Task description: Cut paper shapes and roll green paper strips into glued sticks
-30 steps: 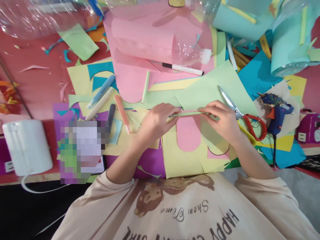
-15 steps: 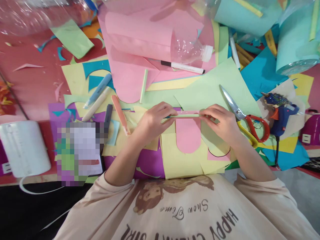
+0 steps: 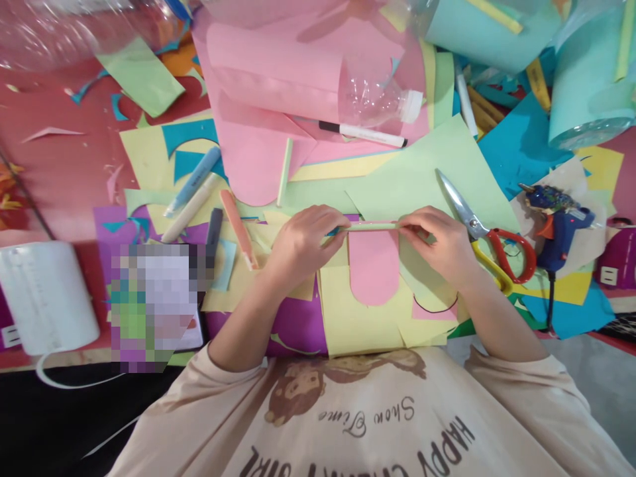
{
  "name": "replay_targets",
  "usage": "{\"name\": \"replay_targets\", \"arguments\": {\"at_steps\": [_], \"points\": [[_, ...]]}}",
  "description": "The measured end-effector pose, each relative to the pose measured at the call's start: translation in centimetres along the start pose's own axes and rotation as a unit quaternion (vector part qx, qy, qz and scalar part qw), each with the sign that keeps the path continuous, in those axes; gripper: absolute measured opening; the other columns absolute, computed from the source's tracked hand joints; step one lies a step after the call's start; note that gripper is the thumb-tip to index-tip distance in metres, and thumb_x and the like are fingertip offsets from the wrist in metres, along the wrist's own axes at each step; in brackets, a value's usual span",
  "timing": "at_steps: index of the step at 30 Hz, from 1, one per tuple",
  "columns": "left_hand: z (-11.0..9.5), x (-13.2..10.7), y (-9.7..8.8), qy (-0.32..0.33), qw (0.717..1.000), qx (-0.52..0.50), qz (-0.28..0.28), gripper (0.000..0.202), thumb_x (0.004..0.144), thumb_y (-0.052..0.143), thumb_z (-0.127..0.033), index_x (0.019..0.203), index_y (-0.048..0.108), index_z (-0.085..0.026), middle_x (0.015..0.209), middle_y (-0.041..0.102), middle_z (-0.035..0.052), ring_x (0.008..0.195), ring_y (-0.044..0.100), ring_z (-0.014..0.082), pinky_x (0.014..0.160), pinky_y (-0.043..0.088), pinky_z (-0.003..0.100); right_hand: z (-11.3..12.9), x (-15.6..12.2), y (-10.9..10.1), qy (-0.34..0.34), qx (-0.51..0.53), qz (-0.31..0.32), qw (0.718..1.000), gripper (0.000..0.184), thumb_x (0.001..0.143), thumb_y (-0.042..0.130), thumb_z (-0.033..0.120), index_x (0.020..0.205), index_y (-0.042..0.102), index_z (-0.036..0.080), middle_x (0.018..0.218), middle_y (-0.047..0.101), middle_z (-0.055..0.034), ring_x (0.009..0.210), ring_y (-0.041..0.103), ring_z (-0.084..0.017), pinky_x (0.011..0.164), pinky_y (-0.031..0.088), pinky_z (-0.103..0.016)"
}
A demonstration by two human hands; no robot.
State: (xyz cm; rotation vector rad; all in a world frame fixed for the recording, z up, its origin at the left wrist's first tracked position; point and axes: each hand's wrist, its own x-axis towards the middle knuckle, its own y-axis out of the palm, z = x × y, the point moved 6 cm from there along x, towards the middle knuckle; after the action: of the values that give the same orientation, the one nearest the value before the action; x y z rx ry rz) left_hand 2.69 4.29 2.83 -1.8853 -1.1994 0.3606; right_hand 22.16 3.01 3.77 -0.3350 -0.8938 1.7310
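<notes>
A thin pale green paper strip [image 3: 373, 226] stretches between my two hands, along the top edge of a round-ended pink paper piece [image 3: 374, 268]. My left hand [image 3: 315, 233] pinches the strip's left end, and its fingertips hide that end. At the other end my right hand [image 3: 431, 233] pinches it between thumb and fingers. Under the pink piece lies pale yellow paper [image 3: 358, 324]. Just right of my right hand are scissors [image 3: 479, 228] with red and yellow handles. A second green strip [image 3: 285, 172] rests on the papers beyond my left hand.
A pink-wrapped plastic bottle [image 3: 298, 73] lies at the back, with a black-and-white marker [image 3: 365, 132] before it. On the right are a blue glue gun [image 3: 561, 232] and a teal-wrapped bottle [image 3: 591, 79]. Several markers [image 3: 193, 180] and a white device [image 3: 47, 298] are on the left.
The green strip now sits closer against the top edge of the pink piece, and my hands have shifted only very slightly. Other things stay in place.
</notes>
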Motion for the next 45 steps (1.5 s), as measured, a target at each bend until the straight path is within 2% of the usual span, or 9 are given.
{"name": "replay_targets", "arguments": {"at_steps": [15,33,45], "points": [[-0.07,-0.18,-0.26,0.04,0.998,0.037,-0.041,0.007,0.087,0.055,-0.018,0.085,0.061,-0.016,0.082,0.071,0.0039,0.077,0.065,0.0156,0.073,0.051,0.029,0.03,0.07,0.1,-0.009,-0.02,0.004,1.0,0.009,0.089,0.054,0.015,0.089,0.062,0.02,0.08,0.066,-0.0053,0.071,0.061,-0.015,0.058,0.049,-0.028],[0.01,-0.01,0.03,0.042,0.995,0.089,-0.023,0.013,0.089,0.051,-0.02,0.082,0.062,-0.017,0.079,0.069,0.004,0.075,0.062,0.0164,0.07,0.049,0.03,-0.44,0.03,0.61,-0.012,-0.038,0.002,0.999,0.012,0.089,0.053,0.016,0.088,0.063,0.021,0.081,0.065,-0.0046,0.077,0.062,-0.016,0.066,0.052,-0.031],[0.04,0.0,0.13,0.039,0.994,0.098,-0.021,0.014,0.09,0.051,-0.021,0.082,0.062,-0.017,0.079,0.066,0.0035,0.075,0.059,0.0163,0.071,0.049,0.029,-0.29,0.22,0.65,-0.008,-0.049,-0.008,0.999,0.01,0.089,0.054,0.016,0.085,0.062,0.02,0.078,0.064,-0.0044,0.072,0.061,-0.015,0.06,0.049,-0.028]]}}
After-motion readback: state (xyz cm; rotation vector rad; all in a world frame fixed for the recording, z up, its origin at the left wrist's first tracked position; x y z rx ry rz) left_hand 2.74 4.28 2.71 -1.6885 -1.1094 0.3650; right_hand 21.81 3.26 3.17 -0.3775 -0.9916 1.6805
